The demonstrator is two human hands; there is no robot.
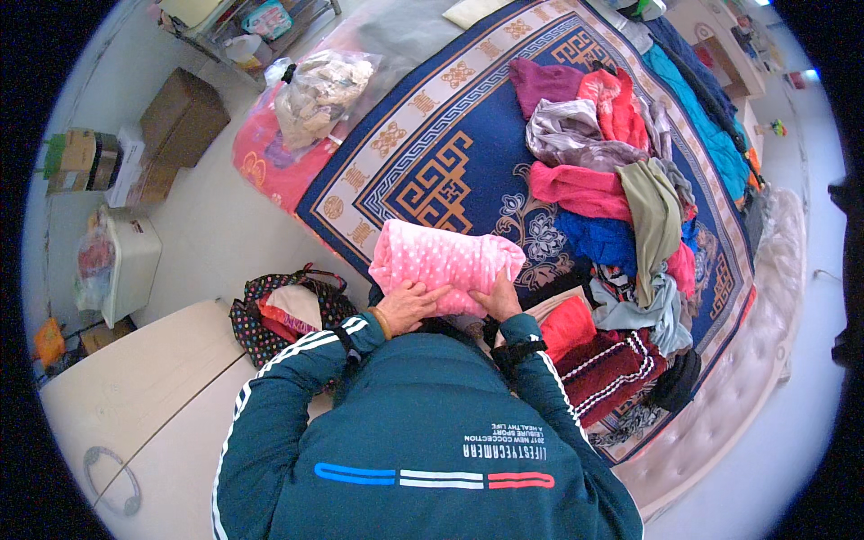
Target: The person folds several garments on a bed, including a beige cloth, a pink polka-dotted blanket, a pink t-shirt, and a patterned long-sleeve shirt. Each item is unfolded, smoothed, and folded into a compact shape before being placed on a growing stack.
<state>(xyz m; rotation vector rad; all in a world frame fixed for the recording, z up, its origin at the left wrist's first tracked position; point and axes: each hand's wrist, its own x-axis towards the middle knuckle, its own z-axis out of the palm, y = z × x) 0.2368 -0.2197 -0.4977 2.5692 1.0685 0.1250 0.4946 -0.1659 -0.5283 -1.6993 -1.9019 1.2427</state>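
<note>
A pink fleece cloth with white dots (442, 260), folded into a thick bundle, lies near the person at the edge of the bed. My left hand (405, 307) presses on its near left side with fingers spread forward. My right hand (498, 297) grips its near right corner, thumb on top and the fingers partly hidden. Right of the bundle, a pile of clothes lies on the blue patterned blanket (472, 152), among them an olive garment (651, 216), a pink one (580, 191) and a blue one (597, 236). A red cloth (569, 329) and a maroon knit with white stripes (607, 371) lie nearer.
A black polka-dot bag (256, 320) with cloth inside stands left of me, beside a beige cabinet (162, 364). A clear plastic bag of cloth (320, 94) sits on the bed's far left corner. Cardboard boxes (179, 118) and a white bin (138, 260) stand by the wall.
</note>
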